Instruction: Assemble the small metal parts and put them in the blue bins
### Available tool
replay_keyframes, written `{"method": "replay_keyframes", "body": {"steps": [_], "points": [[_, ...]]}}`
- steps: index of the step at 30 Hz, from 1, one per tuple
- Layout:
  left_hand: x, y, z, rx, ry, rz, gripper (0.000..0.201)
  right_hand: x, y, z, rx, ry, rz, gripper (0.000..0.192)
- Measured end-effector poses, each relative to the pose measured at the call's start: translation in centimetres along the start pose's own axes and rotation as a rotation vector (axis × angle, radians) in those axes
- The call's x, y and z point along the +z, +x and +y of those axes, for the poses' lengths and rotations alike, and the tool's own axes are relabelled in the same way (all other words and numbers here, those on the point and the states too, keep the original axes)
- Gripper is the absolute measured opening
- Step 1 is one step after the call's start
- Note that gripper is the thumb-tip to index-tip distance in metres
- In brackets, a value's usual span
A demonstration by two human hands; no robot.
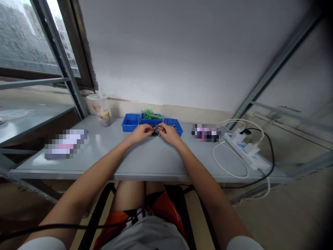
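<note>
Holding small dark metal parts (156, 130) between left hand (142, 132) and right hand (169, 132)

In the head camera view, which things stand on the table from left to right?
Paper cup → left blue bin → left hand → small dark metal parts → right hand → white power strip.

Small dark metal bits (156, 131), shiny in spots, in a little clump betw. left hand (142, 132) & right hand (168, 132). Both pinch it. Low over grey surface (145, 156), too small to tell more.
</note>
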State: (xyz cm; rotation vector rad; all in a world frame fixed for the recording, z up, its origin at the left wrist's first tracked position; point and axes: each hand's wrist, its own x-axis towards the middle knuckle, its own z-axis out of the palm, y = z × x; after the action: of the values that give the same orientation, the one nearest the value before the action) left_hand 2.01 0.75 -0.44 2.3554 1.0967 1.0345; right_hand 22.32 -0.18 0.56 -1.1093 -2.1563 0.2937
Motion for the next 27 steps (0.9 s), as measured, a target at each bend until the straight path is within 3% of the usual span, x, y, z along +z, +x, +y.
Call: {"method": "replay_keyframes", "body": {"steps": [5, 17, 24, 27], "points": [[0.0, -0.1, 0.0, 0.024, 0.028, -0.025, 0.018, 0.1, 0.0, 0.2, -0.011, -0.044, -0.038, 0.019], [0.0, -0.1, 0.9, 0.087, 0.016, 0.052, 0.022, 0.7, -0.2, -0.3, -0.056, -0.024, -0.134, 0.014], [0.0, -0.2, 1.1, 0.020, -0.119, 0.134, 0.021, 0.7, -0.1, -0.6, -0.029, 0.086, -0.063, 0.022], [0.0, -0.2, 0.7, -0.012, -0.151, 0.103, 0.021, 0.4, -0.2, -0.7, -0.051, 0.089, -0.011, 0.023]]}}
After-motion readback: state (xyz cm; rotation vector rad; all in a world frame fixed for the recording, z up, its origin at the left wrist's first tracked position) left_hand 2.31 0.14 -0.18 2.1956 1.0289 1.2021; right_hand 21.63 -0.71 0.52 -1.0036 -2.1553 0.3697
